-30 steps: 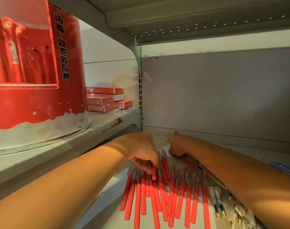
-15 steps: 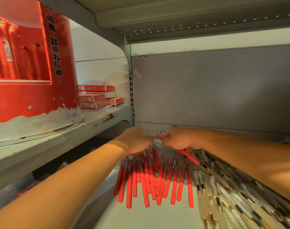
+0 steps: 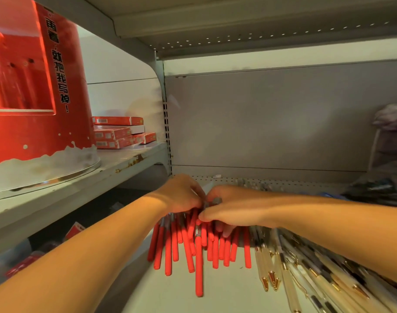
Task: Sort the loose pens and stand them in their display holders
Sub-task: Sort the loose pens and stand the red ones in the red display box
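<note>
meeting at the far ends of the red pens (image 3: 186, 251), both hands sit close together. the left hand (image 3: 181, 193) curls its fingers (image 3: 198, 192) down over those ends. the right hand (image 3: 229, 208) wraps fingers (image 3: 227, 232) and thumb round several barrels, pinching them in a bunch. the red pens lie fanned on the shelf (image 3: 215, 294). just right of them lie clear pens (image 3: 283, 267) with gold tips. up and left of them stands a red holder (image 3: 35, 98), with red boxes (image 3: 118, 134) beside it.

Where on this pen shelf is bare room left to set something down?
Bare shelf lies in front of the red pens, left of the clear gold-tipped pens. Crowded: where the left hand and right hand grip the red pens, and the whole right side.
</note>
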`<control>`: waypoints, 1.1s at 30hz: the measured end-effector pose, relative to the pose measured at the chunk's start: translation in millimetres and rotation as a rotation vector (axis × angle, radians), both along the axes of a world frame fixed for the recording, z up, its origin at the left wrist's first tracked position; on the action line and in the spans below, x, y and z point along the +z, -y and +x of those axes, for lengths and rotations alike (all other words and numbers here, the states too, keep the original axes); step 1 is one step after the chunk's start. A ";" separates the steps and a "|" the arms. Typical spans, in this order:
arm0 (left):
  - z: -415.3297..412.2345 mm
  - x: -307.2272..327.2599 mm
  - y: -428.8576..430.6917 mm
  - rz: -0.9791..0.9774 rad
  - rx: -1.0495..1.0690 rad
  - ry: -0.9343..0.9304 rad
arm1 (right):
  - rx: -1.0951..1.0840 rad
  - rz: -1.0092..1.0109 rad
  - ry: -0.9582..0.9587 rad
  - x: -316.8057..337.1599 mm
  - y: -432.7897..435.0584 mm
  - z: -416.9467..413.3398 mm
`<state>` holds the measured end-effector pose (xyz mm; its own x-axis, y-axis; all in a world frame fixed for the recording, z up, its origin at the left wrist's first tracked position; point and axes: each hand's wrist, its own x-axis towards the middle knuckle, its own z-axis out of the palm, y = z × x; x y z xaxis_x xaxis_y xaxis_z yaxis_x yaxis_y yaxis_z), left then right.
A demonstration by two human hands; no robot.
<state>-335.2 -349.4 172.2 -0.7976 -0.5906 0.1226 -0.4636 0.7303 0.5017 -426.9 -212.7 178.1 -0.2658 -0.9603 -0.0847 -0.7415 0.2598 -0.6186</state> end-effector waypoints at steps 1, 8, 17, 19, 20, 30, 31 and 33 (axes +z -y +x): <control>0.4 0.5 0.8 -0.028 -0.016 0.027 | 0.039 -0.004 -0.114 4.0 -6.2 -1.9; 7.1 -9.5 9.1 -0.140 -0.123 0.096 | 0.326 0.051 -0.361 -10.1 -56.0 -0.7; 9.7 -30.7 0.9 -0.194 -0.154 0.384 | 0.343 -0.009 -0.492 -31.9 -57.4 10.3; 11.1 -28.2 0.5 -0.111 -0.160 0.302 | 0.304 -0.036 -0.523 -33.7 -53.2 13.1; 11.7 -27.9 1.0 -0.087 -0.161 0.270 | 0.276 -0.055 -0.526 -33.1 -49.4 14.9; 5.7 -33.4 6.4 -0.143 -0.130 0.138 | 0.108 -0.017 -0.361 -5.7 -40.7 -10.5; 4.3 -32.8 5.3 -0.163 -0.137 0.131 | 0.062 -0.020 -0.352 -2.4 -44.7 -18.9; 1.9 -32.0 3.3 -0.168 -0.162 0.140 | 0.013 0.004 -0.357 1.9 -52.7 -34.1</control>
